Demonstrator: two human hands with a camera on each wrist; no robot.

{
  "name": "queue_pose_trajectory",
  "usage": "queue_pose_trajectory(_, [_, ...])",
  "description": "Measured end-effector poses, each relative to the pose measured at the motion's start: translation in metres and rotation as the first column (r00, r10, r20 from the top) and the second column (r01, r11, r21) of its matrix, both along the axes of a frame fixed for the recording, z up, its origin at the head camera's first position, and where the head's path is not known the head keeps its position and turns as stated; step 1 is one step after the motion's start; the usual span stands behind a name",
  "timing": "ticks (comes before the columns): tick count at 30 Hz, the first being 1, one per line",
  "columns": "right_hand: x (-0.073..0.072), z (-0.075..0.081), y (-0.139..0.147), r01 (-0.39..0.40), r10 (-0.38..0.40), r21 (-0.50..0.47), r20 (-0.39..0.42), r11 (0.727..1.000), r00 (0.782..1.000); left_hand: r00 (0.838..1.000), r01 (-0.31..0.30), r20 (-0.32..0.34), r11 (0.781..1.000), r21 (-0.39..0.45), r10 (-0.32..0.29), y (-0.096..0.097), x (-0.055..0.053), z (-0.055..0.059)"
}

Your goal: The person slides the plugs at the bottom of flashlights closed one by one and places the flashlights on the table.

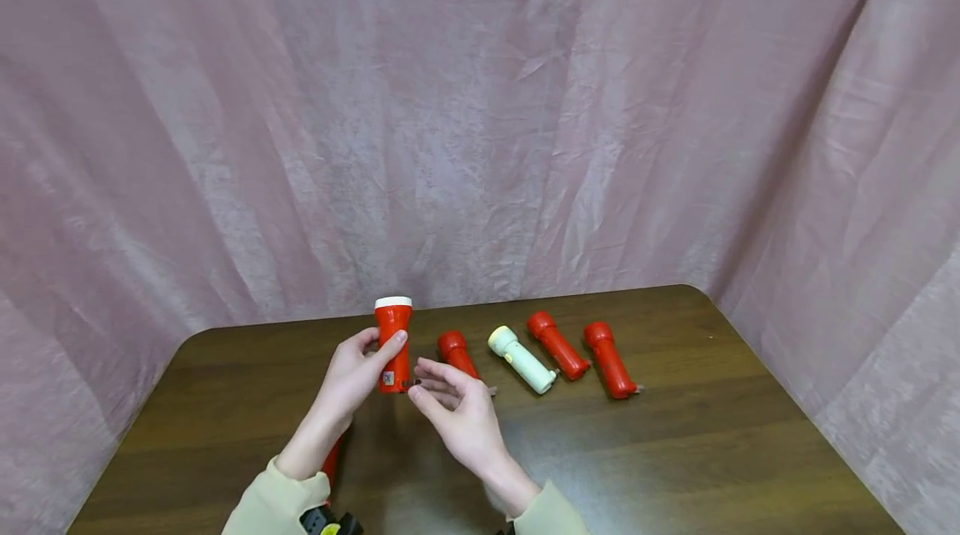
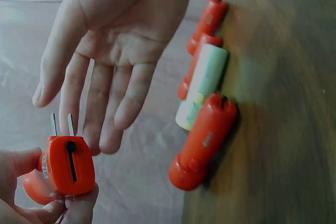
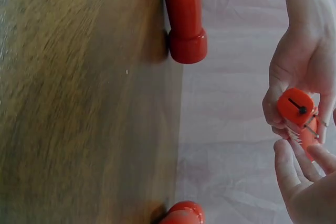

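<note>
Just left of lower centre, the left hand [image 1: 356, 372] grasps a red flashlight [image 1: 393, 364] white end up, seemingly so its prongs [image 2: 70, 125] face the right hand [image 1: 467, 417], whose relaxed fingers hold nothing.

Pink draped curtains [image 1: 465, 118], brown wooden table [image 1: 697, 452]

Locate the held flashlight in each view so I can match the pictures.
Head: the held flashlight is left of centre, below mid-height.
Left wrist: the held flashlight is at lower left, seen nearly end-on.
Right wrist: the held flashlight is toward the right edge, about mid-height.
Shared landmark: the left hand holding it.
</note>
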State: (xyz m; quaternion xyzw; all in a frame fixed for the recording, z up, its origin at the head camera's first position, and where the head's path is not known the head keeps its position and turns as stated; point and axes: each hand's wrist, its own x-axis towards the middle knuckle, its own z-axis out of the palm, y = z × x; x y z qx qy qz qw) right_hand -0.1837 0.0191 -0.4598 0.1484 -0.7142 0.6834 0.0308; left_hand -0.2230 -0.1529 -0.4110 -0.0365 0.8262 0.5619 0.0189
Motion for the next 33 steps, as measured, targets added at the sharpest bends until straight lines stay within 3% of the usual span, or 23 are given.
queue_pose_trajectory(11, [0.014,0.003,0.005,-0.007,0.01,0.045,-0.065,0.999,0.998,1.0,-0.014,0.017,0.985,0.169,0.012,0.008,0.021,0.005])
queue_pose_trajectory(27, [0.023,0.004,0.009,0.046,-0.031,0.083,-0.181,0.995,0.983,0.999,-0.036,0.025,0.966,0.255,0.031,0.014,0.033,-0.004])
queue_pose_trajectory(33, [0.024,0.004,0.012,0.084,-0.041,0.116,-0.333,0.99,0.942,1.0,-0.009,0.026,0.946,0.325,0.001,0.014,0.038,-0.005])
